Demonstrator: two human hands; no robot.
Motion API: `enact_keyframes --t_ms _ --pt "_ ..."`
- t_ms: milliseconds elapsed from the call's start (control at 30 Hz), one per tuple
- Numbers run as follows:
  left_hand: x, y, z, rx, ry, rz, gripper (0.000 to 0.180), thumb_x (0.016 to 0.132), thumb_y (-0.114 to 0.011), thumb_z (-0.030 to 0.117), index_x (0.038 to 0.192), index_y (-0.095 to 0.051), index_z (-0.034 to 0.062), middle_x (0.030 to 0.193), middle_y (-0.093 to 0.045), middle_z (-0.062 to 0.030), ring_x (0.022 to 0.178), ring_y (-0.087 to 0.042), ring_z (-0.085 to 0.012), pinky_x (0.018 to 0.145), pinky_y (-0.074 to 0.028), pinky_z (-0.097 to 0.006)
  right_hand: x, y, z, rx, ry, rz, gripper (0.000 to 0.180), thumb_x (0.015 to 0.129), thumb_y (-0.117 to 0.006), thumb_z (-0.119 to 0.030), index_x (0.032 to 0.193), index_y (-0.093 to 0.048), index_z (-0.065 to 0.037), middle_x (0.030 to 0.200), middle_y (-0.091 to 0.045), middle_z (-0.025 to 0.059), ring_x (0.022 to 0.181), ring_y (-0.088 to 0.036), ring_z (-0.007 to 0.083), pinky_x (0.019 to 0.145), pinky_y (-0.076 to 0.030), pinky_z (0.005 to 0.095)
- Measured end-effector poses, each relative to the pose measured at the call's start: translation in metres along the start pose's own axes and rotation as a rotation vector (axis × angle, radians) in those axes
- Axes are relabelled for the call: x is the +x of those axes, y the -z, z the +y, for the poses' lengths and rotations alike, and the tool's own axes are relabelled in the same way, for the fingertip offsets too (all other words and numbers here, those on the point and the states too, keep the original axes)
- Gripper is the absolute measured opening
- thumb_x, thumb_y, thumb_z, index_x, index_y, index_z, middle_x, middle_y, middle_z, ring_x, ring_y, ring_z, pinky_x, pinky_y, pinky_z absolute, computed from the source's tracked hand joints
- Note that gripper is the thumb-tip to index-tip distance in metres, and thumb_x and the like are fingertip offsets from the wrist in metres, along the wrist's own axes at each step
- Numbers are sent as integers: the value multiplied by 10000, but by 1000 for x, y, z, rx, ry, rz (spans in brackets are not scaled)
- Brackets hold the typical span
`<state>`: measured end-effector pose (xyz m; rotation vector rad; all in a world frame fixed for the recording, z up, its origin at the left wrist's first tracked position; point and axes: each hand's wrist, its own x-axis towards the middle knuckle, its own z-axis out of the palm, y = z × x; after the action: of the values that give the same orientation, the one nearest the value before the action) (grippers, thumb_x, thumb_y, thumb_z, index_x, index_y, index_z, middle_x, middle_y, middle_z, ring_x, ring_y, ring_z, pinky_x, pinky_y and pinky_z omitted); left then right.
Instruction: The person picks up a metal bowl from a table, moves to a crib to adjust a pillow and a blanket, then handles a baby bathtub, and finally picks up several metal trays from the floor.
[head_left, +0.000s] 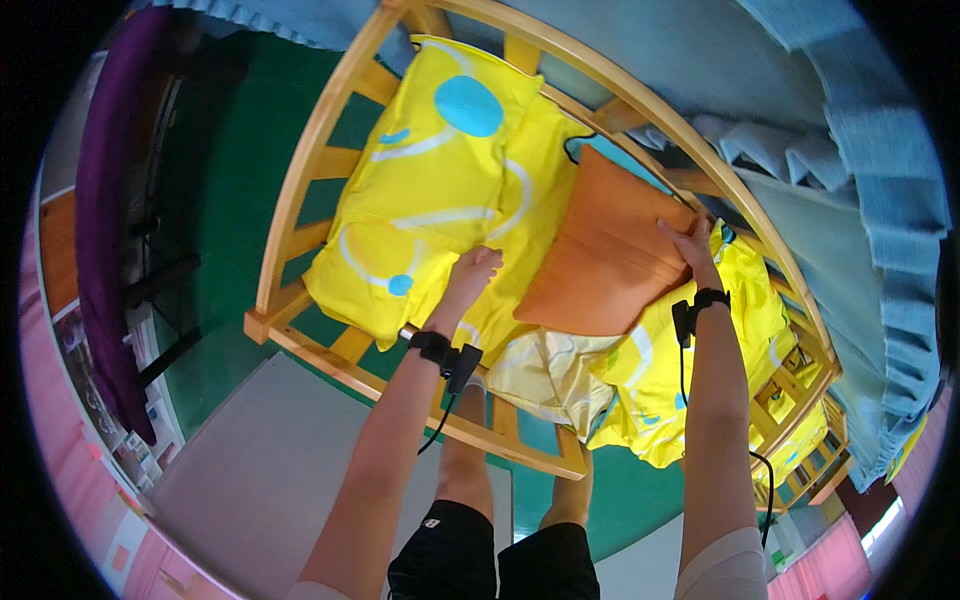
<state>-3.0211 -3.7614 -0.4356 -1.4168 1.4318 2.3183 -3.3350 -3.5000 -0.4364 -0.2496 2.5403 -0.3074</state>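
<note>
A small wooden bed holds a yellow quilt (pixel 440 180) with white curves and blue dots, its left part folded over. My left hand (pixel 474 272) is closed at the edge of that fold, with the fingertips partly hidden. An orange cushion (pixel 605 250) lies tilted across the middle of the bedding. Its right corner is in the grip of my right hand (pixel 690 246), with the fingers over the top side. Below the cushion a pale, crumpled cloth (pixel 550 372) hangs toward the near rail. More yellow bedding (pixel 650 390) is bunched under my right forearm.
The bed's wooden rail (pixel 310 180) surrounds the bedding on several sides. Blue ruffled fabric (pixel 890 220) runs along the right. Green floor (pixel 225 180) and a purple padded piece (pixel 115 220) are at left, and a grey panel (pixel 280 460) lies before the bed.
</note>
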Motion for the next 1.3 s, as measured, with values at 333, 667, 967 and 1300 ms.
enact_keyframes --t_ms 333,667,967,1300 --pt "-4 -121 -29 563 -82 29 807 558 -750 465 1096 -462 -64 1008 -564 -194 942 -550 -312 805 -445 -359 -124 -36 113 985 -279 -196 594 768 -637 -328 1205 -410 4 1140 -505 107 1041 -485 187 871 -391 279" --pt "-115 -69 73 212 -424 102 571 572 -801 175 1020 -500 -11 988 -576 -126 832 -579 -191 713 -480 -318 -184 7 -21 1299 3 -370 480 711 -695 -99 1127 -467 -18 1042 -559 58 951 -534 155 834 -433 288" --pt "-169 114 234 900 -694 697 660 599 -780 286 1097 -451 3 1000 -504 -128 894 -528 -245 762 -441 -344 -204 -104 -286 1402 303 -499 624 775 -591 -127 1299 -264 -36 1271 -382 113 1169 -377 200 958 -320 295" --pt "-119 115 226 1809 -500 1150 1106 506 -650 616 1380 -108 208 1242 -369 -187 1109 -392 -381 848 -321 -616 -226 -171 -294 1479 207 -691 626 783 -471 -42 1357 -224 -91 1229 -463 98 940 -505 136 771 -400 217"
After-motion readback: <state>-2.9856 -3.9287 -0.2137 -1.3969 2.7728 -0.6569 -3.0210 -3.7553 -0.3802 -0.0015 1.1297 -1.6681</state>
